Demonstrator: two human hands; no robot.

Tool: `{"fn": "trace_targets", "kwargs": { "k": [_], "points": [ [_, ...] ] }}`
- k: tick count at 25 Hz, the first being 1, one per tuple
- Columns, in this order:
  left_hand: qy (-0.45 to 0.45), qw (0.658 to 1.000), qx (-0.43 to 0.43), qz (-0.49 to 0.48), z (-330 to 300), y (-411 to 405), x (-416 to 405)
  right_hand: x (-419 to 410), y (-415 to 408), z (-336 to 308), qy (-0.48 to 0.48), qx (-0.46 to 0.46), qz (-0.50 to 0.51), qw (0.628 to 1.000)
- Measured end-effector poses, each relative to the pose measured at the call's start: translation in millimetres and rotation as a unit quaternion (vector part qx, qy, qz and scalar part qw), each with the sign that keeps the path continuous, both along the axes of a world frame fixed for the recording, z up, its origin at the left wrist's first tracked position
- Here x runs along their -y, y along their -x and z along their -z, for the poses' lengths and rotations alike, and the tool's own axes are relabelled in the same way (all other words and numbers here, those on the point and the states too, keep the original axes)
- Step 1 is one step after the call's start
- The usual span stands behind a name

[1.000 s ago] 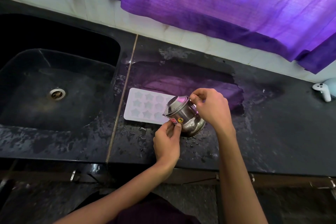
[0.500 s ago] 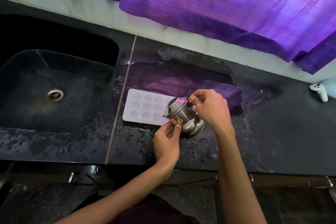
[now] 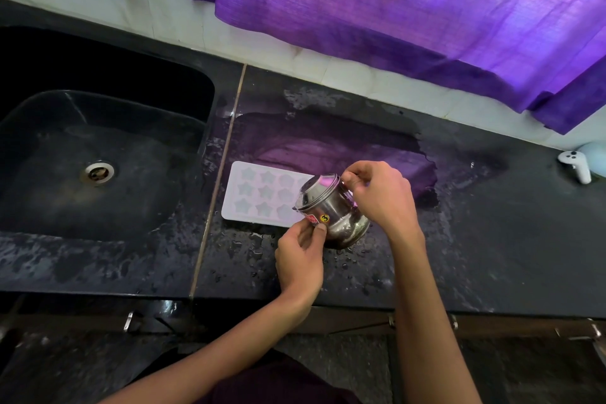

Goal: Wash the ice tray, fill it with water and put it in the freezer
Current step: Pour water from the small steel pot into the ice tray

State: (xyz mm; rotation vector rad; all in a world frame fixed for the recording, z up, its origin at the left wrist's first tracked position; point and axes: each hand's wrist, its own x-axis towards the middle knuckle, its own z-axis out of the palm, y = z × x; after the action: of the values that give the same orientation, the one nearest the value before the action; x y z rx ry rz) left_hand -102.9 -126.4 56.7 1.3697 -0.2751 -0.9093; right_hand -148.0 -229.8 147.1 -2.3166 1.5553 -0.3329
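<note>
Right hand (image 3: 382,198) grips the far side of a small round stainless-steel pot (image 3: 331,208), fingers curled at its rim; pot is tilted w/ its mouth toward the left, over the right end of a pale rectangular ice tray w/ star-shaped moulds (image 3: 259,195). Left hand (image 3: 300,257) pinches the pot's near side by the red and yellow stickers. Tray lies flat on the wet black stone tabletop (image 3: 492,239), just right of the black sink (image 3: 42,203). Purple curtain (image 3: 410,10) hangs behind.
</note>
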Motion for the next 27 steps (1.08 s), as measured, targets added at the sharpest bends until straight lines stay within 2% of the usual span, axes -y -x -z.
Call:
{"fn": "trace_targets", "kwargs": {
  "k": [16, 27],
  "points": [
    [0.066, 0.997, 0.026, -0.014, -9, -19, 6, 7, 1, -9, 0.0, 0.109, 0.022, 0.994],
    [0.087, 0.996, 0.027, 0.016, -11, -41, 23, 30, -37, -15, 0.009, 0.068, -0.007, 0.998]
  ]
}}
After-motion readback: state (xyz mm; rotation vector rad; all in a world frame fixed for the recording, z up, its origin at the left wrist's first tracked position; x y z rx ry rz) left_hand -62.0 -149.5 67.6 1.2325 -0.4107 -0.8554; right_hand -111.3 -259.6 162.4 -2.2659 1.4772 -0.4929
